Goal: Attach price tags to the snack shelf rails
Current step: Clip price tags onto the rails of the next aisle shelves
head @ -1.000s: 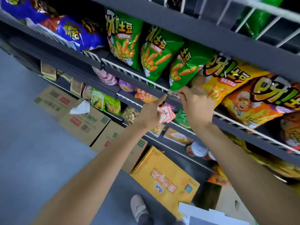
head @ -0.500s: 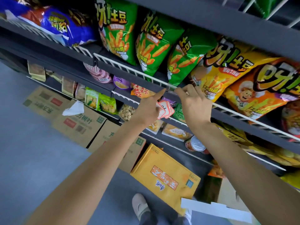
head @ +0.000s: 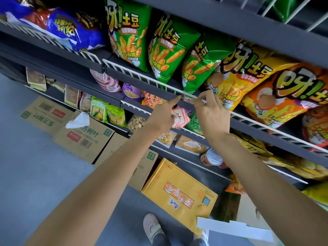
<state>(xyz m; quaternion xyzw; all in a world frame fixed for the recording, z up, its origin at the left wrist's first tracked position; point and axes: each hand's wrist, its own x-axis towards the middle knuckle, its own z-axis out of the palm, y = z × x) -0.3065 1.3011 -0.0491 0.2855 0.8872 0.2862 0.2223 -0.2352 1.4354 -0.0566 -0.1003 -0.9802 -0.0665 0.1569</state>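
Note:
The white wire rail [head: 142,76] runs along the front of the dark grey shelf with the green snack bags [head: 165,50]. My right hand [head: 212,112] is raised to it, fingertips pinching a small pale price tag [head: 188,97] against the wire. My left hand [head: 162,116] is just to the left, index finger stretched up and touching the rail beside that tag. Its other fingers hold a stack of red-and-white price tags [head: 182,118] below the rail.
Yellow [head: 236,77] and orange [head: 276,96] snack bags fill the shelf to the right, blue ones [head: 71,31] to the left. Lower shelves carry small packs and a can [head: 212,158]. Cardboard boxes [head: 83,137] and a yellow carton [head: 179,192] stand on the grey floor beside my shoe [head: 152,228].
Both hands stayed at the rail while the view dipped. My right hand opened from a fist to a fingertip pinch on the wire. My left index finger stretched up to the rail.

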